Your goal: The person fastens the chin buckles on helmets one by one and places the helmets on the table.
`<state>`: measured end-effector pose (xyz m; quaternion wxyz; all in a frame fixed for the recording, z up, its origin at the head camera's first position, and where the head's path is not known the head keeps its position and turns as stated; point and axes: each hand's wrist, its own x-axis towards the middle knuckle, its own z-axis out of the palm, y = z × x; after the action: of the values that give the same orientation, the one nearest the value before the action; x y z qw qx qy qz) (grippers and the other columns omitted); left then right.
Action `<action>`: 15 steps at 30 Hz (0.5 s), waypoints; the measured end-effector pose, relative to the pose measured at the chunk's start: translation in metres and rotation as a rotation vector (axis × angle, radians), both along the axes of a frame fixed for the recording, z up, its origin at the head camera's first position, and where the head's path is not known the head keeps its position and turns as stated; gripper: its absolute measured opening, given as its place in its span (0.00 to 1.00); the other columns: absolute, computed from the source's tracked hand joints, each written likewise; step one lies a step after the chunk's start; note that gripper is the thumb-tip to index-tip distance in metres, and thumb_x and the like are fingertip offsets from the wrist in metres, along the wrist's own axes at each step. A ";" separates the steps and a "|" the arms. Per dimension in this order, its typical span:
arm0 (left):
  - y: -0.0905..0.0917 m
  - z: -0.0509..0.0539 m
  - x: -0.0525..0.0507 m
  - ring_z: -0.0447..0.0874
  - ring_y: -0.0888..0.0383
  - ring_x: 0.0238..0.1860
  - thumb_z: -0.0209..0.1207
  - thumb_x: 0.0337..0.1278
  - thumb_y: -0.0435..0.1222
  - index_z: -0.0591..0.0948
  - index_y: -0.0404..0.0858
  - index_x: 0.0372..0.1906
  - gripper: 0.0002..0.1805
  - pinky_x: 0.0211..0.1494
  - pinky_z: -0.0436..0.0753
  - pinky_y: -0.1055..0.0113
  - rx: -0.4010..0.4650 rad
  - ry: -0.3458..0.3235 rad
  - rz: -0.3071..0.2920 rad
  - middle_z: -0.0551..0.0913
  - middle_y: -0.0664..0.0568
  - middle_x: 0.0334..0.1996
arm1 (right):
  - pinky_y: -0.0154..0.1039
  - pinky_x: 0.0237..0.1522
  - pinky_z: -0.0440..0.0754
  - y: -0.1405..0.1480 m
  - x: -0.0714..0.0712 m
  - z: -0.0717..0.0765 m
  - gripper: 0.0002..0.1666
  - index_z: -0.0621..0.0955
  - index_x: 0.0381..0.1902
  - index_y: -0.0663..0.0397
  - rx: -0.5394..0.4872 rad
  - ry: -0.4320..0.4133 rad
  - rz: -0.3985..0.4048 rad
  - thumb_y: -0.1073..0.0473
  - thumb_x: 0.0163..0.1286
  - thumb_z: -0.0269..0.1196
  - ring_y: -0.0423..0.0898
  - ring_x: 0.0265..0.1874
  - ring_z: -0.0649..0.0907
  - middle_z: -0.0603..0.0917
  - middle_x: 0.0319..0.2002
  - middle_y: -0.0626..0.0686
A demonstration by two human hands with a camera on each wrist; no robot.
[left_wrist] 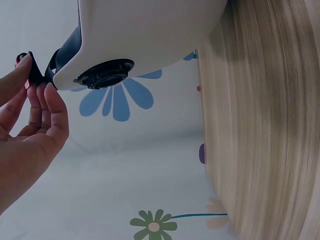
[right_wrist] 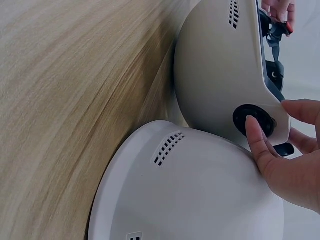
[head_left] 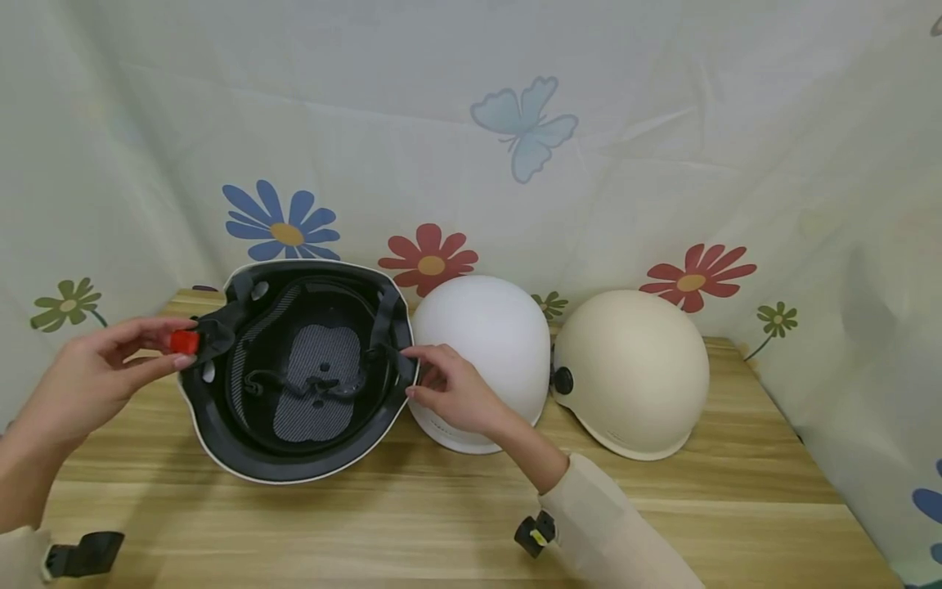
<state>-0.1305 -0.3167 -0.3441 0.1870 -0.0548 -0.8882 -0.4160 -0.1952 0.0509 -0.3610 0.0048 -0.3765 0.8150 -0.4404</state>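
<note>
An upturned helmet (head_left: 290,468) on the left shows its black padded inside, with dark straps lying across it; its outer shell is off-white. At its left rim, my left hand (head_left: 82,383) pinches the red buckle (head_left: 185,342) of the black chin strap (head_left: 216,335) between thumb and fingers. My right hand (head_left: 465,394) holds the helmet's right edge. In the right wrist view the thumb lies on a round black disc (right_wrist: 253,120) on the shell, while the other fingers reach over the rim. The left wrist view shows a similar black disc (left_wrist: 106,73) on the opposite side.
A white helmet (head_left: 486,327) sits dome up right beside the upturned one, partly behind my right hand. Farther right stands a cream helmet (head_left: 633,368) with a black side knob (head_left: 562,380). All rest on a wooden table (head_left: 456,523) before a flower-patterned curtain (head_left: 625,106).
</note>
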 end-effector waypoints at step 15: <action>0.004 -0.005 -0.005 0.68 0.82 0.40 0.58 0.58 0.34 0.74 0.31 0.52 0.17 0.35 0.71 0.88 -0.037 0.042 0.006 0.69 0.66 0.45 | 0.30 0.36 0.76 -0.002 0.002 -0.002 0.25 0.73 0.55 0.61 -0.034 -0.029 -0.004 0.67 0.58 0.64 0.47 0.34 0.76 0.72 0.41 0.57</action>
<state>-0.1355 -0.3123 -0.3487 0.2059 -0.0641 -0.8917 -0.3979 -0.1928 0.0494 -0.3631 0.0094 -0.3682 0.8081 -0.4597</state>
